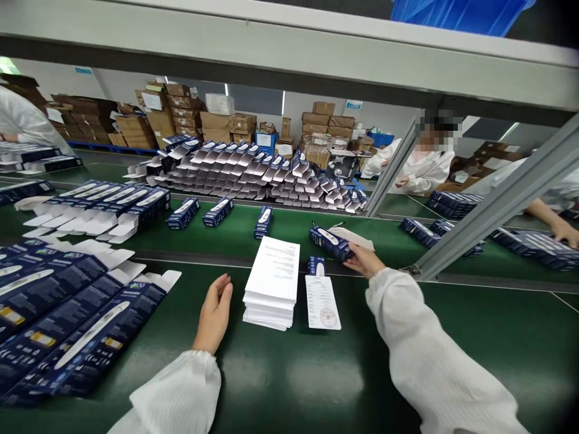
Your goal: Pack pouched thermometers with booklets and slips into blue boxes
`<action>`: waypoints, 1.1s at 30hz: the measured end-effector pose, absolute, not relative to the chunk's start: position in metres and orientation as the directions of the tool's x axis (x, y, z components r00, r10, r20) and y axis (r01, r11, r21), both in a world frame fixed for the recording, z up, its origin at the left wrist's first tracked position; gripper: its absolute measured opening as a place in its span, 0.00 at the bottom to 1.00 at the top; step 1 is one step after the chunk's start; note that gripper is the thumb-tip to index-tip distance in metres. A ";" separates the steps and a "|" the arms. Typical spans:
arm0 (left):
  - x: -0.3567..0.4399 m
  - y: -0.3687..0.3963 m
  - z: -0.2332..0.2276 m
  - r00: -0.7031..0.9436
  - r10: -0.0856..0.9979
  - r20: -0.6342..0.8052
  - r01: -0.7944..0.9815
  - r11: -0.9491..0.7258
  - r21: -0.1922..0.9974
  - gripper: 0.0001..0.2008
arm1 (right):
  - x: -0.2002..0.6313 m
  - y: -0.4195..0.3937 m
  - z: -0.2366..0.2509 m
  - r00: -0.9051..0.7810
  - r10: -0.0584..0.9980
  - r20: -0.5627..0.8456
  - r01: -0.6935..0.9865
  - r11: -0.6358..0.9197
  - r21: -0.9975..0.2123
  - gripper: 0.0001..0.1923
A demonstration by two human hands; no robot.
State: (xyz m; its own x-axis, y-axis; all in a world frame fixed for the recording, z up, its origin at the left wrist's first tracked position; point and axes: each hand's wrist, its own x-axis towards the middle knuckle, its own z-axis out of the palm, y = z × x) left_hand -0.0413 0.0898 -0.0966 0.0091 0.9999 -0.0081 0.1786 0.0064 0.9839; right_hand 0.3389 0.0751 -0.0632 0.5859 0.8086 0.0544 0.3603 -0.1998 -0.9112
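My right hand (pixel 363 260) reaches forward onto the green belt and grips a dark blue carton (pixel 329 241) with a white flap. My left hand (pixel 215 311) hovers empty, fingers loosely curled, just left of a stack of white printed leaflets (pixel 273 282). Right of the stack lies a single folded leaflet with a red stamp (pixel 322 301), and a small blue carton (pixel 316 265) stands behind it. Both my arms wear white sleeves.
Open blue cartons lie fanned at my left (pixel 67 319) and in rows across the belt (pixel 253 169). Three closed cartons (pixel 218 212) ride the belt. A slanted metal post (pixel 488 211) rises at right. A person in white (pixel 420 166) works opposite; another person's hand (pixel 563 232) rests far right.
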 end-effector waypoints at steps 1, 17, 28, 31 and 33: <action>-0.040 0.090 -0.101 0.012 1.000 -0.004 0.200 0.001 0.980 0.24 | 0.340 0.085 -0.071 0.589 0.805 0.067 0.400 -0.219 -0.890 0.14; -0.039 0.105 -0.107 0.029 0.998 0.047 0.249 -0.053 0.967 0.21 | 0.414 0.070 -0.078 0.547 0.837 0.013 0.826 -0.537 -0.174 0.20; 0.002 0.143 -0.081 0.216 0.976 -0.015 -0.086 0.034 0.996 0.23 | 0.427 -0.146 -0.108 0.594 0.766 0.245 0.799 -0.597 -0.073 0.34; 0.019 0.147 -0.066 0.354 0.933 -0.070 -0.160 0.134 0.978 0.26 | 0.358 -0.110 -0.077 0.438 0.791 0.427 0.899 -0.373 -0.230 0.31; 0.027 0.150 -0.061 0.435 0.893 -0.117 -0.181 0.214 0.960 0.29 | 0.288 -0.081 -0.050 0.332 0.846 0.418 0.895 -0.142 -0.422 0.22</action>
